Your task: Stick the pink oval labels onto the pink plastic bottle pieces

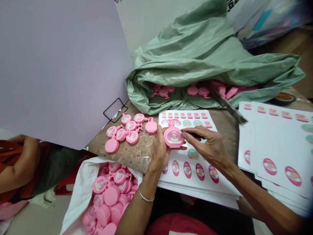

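Observation:
My left hand [159, 148] is closed round a small pink toy pump bottle [172, 137], upright with its front facing me. An oval label with a picture is on that front. The thumb and forefinger of my right hand [207, 142] meet at the label's right edge. A slim dark tool [195, 134], its kind unclear, lies in the right hand's grip. Beneath both hands is a stack of sticker sheets [202, 174] with pink and green oval stickers. Left of the hands, several pink bottles [131, 126] lie on the worn table [137, 155], most of them labelled.
A white sack [78, 182] full of pink bottles stands below the table's left edge. Behind, a green sack [186, 68] opens onto more bottles, with a flat metal strip [231, 109] at its mouth. More sticker sheets [276, 140] lie right. Another person's arm [21, 163] shows left.

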A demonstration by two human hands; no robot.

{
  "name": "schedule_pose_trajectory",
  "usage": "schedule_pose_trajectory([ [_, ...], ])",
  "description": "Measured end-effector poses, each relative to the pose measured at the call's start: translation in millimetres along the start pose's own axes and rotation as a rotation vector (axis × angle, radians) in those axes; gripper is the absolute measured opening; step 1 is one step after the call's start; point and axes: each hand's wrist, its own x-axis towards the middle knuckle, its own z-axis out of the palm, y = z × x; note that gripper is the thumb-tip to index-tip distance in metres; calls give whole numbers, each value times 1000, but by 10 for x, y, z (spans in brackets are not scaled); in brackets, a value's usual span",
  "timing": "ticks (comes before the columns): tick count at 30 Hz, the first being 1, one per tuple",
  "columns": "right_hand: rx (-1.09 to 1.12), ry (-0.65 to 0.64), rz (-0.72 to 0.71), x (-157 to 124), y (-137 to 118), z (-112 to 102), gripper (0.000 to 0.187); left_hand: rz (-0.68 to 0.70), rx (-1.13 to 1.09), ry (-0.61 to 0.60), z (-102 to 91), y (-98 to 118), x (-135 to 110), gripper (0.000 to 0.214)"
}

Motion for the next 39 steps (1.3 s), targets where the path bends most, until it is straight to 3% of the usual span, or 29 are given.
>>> schedule_pose_trajectory([
  [18, -1, 9, -29, 5, -28, 11, 16, 12, -15, -35, -21, 28, -14, 58],
  [26, 53, -23, 75, 22, -99, -13, 16, 0, -6, -43, -34, 41, -19, 60],
  [39, -28, 41, -97, 13, -85, 7, 10, 12, -22, -39, -12, 67, -48, 57],
])
